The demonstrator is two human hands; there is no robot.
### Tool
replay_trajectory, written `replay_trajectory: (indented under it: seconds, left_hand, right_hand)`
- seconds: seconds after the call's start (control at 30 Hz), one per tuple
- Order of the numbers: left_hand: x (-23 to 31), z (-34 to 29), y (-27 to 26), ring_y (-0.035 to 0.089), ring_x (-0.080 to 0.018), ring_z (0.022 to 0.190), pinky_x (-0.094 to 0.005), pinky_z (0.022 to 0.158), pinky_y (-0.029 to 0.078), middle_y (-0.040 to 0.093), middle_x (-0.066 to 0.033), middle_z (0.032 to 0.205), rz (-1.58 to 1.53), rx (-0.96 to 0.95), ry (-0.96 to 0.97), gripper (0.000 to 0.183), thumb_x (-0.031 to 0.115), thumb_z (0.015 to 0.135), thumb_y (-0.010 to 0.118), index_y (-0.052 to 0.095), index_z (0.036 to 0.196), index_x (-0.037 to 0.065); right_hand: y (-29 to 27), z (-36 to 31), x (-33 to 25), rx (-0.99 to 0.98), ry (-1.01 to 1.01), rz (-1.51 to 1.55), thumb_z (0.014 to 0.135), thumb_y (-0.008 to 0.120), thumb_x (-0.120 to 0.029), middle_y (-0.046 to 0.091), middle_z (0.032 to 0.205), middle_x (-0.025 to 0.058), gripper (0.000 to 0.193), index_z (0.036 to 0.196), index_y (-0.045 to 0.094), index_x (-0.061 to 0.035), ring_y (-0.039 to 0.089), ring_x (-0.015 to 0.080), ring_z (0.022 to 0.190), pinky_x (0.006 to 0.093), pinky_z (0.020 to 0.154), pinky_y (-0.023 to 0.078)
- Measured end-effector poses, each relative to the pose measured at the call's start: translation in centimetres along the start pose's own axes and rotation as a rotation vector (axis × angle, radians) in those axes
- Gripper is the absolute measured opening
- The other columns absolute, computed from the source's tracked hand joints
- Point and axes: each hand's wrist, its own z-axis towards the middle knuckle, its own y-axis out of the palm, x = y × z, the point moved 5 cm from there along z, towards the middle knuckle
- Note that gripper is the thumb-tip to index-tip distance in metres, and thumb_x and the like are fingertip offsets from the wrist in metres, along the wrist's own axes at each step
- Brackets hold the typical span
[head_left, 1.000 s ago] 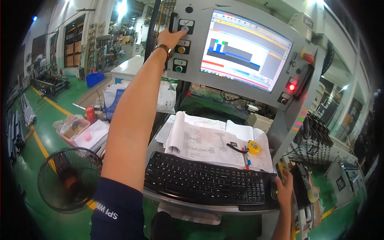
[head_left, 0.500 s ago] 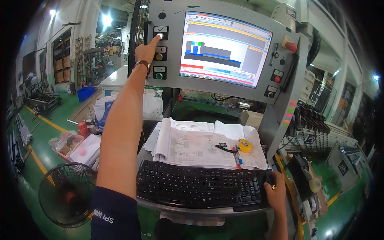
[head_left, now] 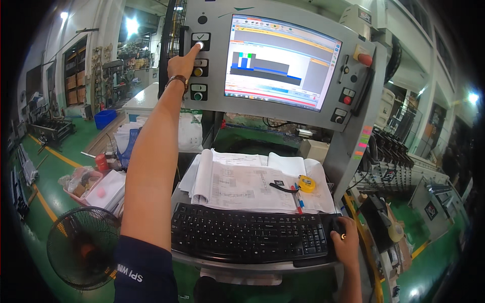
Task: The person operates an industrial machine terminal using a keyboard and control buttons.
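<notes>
My left hand (head_left: 181, 66) reaches up to the control panel (head_left: 212, 93), its index finger stretched out and touching a lit white button (head_left: 199, 45) under a check-mark sign. Nothing shows in that hand, and its other fingers are partly hidden. Below it sit a yellow button (head_left: 198, 71) and a green button (head_left: 198, 95). My right hand (head_left: 345, 241) is curled over a dark computer mouse (head_left: 335, 225) beside the black keyboard (head_left: 247, 233). The panel's screen (head_left: 283, 63) displays a blue and grey stepped drawing.
Behind the keyboard lie drawing sheets (head_left: 232, 179) with a yellow tape measure (head_left: 306, 184) and pens (head_left: 298, 202). A red emergency knob (head_left: 364, 59) juts from the panel's right side. A black fan (head_left: 83, 247) stands at lower left, near a pink basket (head_left: 81, 189).
A red block at the screen's lower left has given way to a pale band. My left finger stays on the white button and my right hand stays on the mouse. The view has shifted slightly.
</notes>
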Motion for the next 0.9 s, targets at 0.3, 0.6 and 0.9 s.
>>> replay_trajectory:
  seconds: [0.3,0.6,0.9]
  left_hand:
    - [-0.2,0.1,0.6,0.064,-0.0439,0.138,-0.0474,0.117,0.048,0.067,-0.0333,0.145,0.039,-0.004,-0.008,0.117,0.086,0.078,0.076,0.069,0.135,-0.016]
    - [-2.3,2.5,0.3,0.071,-0.0463,0.124,-0.0481,0.11,0.051,0.074,-0.0361,0.126,0.042,-0.017,0.182,0.108,0.085,0.085,0.07,0.076,0.12,-0.017]
    - [-2.0,1.6,1.4,0.074,-0.0423,0.115,-0.0475,0.103,0.054,0.079,-0.0273,0.117,-0.021,-0.017,0.209,0.092,0.083,0.089,0.069,0.082,0.116,-0.004]
  right_hand:
    - [-0.3,-0.3,0.4,0.046,0.026,-0.053,0.088,0.073,-0.013,0.061,0.146,0.022,0.049,0.134,0.066,0.0014,0.063,0.0425,0.133,0.0473,0.112,0.051]
    - [-0.2,-0.3,0.8,0.062,0.076,-0.01,0.089,0.072,-0.012,0.061,0.146,0.0222,0.047,0.134,0.066,0.0001,0.063,0.0442,0.132,0.0482,0.113,0.051]
    - [-0.4,-0.3,1.4,0.065,0.105,-0.035,0.091,0.07,-0.013,0.059,0.147,0.0219,0.046,0.135,0.066,-0.0023,0.061,0.0439,0.134,0.0475,0.112,0.051]
